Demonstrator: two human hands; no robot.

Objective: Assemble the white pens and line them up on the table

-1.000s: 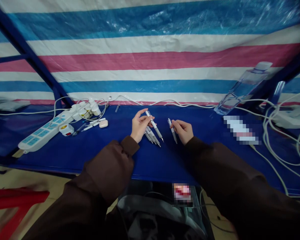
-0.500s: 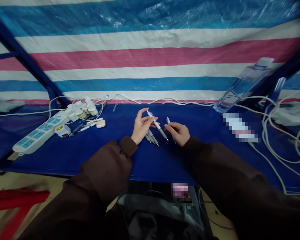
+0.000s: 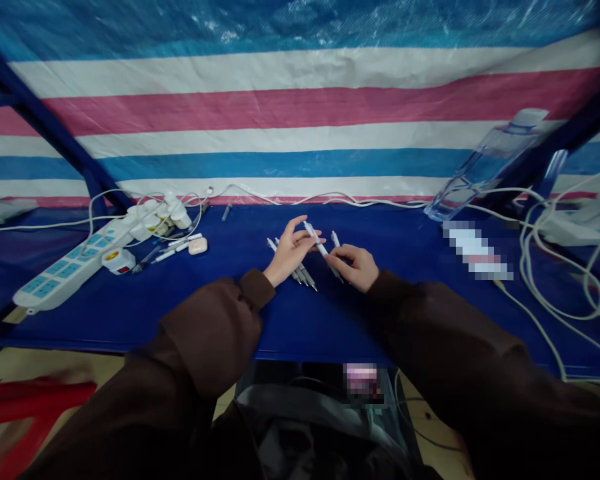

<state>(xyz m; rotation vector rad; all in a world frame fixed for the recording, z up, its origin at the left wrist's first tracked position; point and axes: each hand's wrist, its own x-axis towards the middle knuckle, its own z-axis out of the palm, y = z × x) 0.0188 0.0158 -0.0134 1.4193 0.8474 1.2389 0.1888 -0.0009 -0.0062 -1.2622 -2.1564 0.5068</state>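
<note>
Head camera: two bare hands are sharing one pen above a blue tabletop; clock directions are running from the hands, 12 being away from the person.
Power strip: lying at 9 o'clock, its long axis running between 7 and 1.
Earbud-like case: sitting near 9 o'clock, just beside some loose pens.
Left hand: gripping the shared pen's upper barrel between thumb and fingers, the index raising clear.
Grouped pens: lying side by side under the left hand, partly hidden, tips pointing between 4 and 5.
Handling: holding the upper barrel lightly while the right fingertips are pinching lower down should be steadying the pen best; gripping hard with both would probably be twisting it.
Shared pen: slanting between the hands, clicker end pointing to 11, tip to 5.
Second pen: showing its top behind the right fingers and pointing to 11; its lower part is mostly hiding.
Right hand: closing thumb and index on the shared pen; whether it is also gripping the second pen, I cannot tell.
Bottle: leaning at 2 o'clock, cap up.
</note>
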